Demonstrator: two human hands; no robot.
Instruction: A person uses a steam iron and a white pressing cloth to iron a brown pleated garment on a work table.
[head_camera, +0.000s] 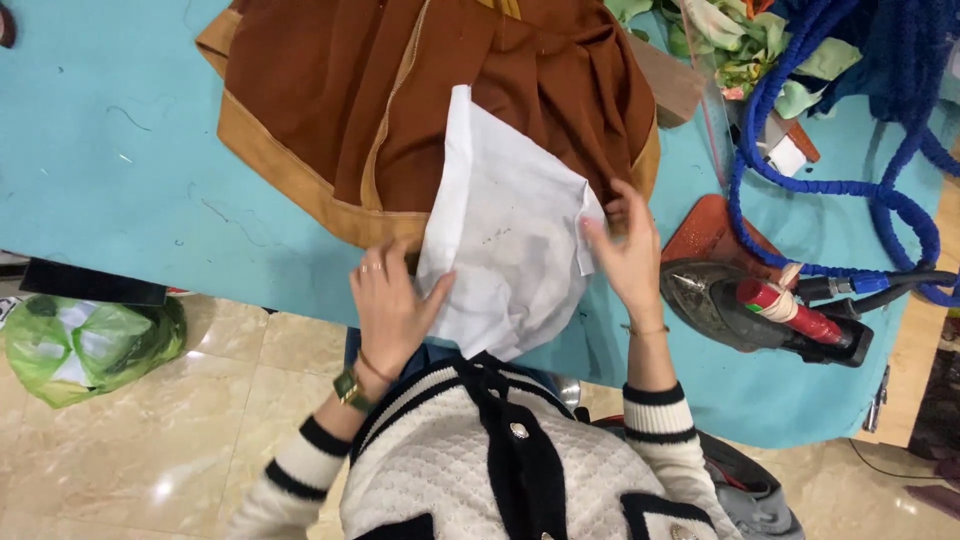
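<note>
Left hand (392, 305): fingers spread flat, pressing the lower left edge of a white fabric piece (505, 250); a pinning contact, not a closed grasp. Right hand (628, 255): fingertips pinch the folded right edge of the same piece, thumb under the flap as far as can be seen.

White fabric piece lies over the hem of a brown garment (400, 100), its lower corner hanging past the near edge of the teal table (120, 180). Judged thin, light, limp; faint creases show, so it likely shifts and wrinkles easily. Best held at edges or corners, with the flat of a hand to keep it from sliding.

Brown garment: soft, heavier, with a tan border.

Just right of the right hand: an iron (740, 305) on its rest, and a blue hose (850, 150) looping behind. Room is tight there. Open table to the left; floor drop near.
</note>
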